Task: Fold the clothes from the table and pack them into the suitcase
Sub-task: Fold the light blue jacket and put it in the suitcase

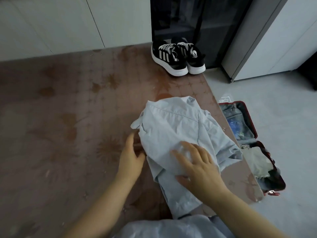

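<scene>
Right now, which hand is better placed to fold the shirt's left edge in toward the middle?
Left, probably. The left hand is at the left edge of the shirt, fingers beside the fabric, while the right hand lies flat on its middle and can pin it.

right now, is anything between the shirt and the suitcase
Nothing visible. The shirt lies at the right edge of the table under the right hand, and the open suitcase sits on the floor just past that edge. The shoes stand at the far end, off that path. Clothes already lie in the suitcase.
</scene>
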### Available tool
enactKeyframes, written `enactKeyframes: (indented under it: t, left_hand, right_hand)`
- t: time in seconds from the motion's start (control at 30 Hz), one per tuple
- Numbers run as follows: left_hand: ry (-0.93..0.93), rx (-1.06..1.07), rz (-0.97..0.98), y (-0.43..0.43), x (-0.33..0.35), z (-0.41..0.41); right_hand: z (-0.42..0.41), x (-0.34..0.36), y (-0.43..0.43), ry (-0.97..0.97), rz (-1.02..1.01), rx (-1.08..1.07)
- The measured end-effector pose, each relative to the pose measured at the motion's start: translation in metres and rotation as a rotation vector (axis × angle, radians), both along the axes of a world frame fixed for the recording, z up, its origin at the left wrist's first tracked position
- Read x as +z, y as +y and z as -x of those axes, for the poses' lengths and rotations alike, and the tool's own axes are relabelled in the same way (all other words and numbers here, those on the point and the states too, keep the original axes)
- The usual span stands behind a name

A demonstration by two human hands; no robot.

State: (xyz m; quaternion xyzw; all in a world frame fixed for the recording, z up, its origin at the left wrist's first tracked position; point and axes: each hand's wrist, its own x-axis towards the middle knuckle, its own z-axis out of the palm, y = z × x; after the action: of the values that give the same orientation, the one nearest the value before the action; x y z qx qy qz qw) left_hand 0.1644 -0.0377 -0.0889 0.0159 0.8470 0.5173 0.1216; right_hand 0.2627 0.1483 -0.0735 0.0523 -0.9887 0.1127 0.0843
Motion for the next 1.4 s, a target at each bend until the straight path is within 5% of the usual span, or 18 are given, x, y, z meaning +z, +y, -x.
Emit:
enactKeyframes:
  t: [0.13, 0.23, 0.37, 0.6, 0.83, 0.93, 1.27, 1.4]
  left_hand:
    - [0.111, 0.073, 0.024, 0.007, 0.008, 0.015]
    - [0.015, -0.018, 0.068, 0.013, 0.012, 0.036]
    - [-0.152, -0.068, -0.124, 0.032, -0.004, 0.049]
    - [0.068, -0.018, -0.091, 0.069, 0.005, 0.078]
    - [0.277, -0.302, 0.273, 0.060, 0.034, 0.135]
    - [0.256, -0.462, 0.336, 0.048, 0.011, 0.106]
    - [0.201, -0.443, 0.224, 0.015, -0.013, 0.053]
    - [0.249, -0.451, 0.317, -0.003, -0.017, 0.051]
  right_hand:
    - [0.015, 0.024, 0.027, 0.121, 0.306, -0.109]
    - [0.015, 0.054, 0.054, 0.145, 0.702, -0.384]
    - [0.017, 0.063, 0.088, 0.215, 0.868, -0.559]
    - [0.012, 0.036, 0.111, -0.033, 0.790, -0.632]
    - [0.007, 0.027, 0.111, -0.136, 0.609, -0.560]
    - [0.003, 0.014, 0.100, -0.151, 0.578, -0.515]
    - [0.005, 0.013, 0.103, -0.222, 0.392, -0.424]
    - [-0.004, 0.020, 0.103, -0.114, 0.551, -0.342]
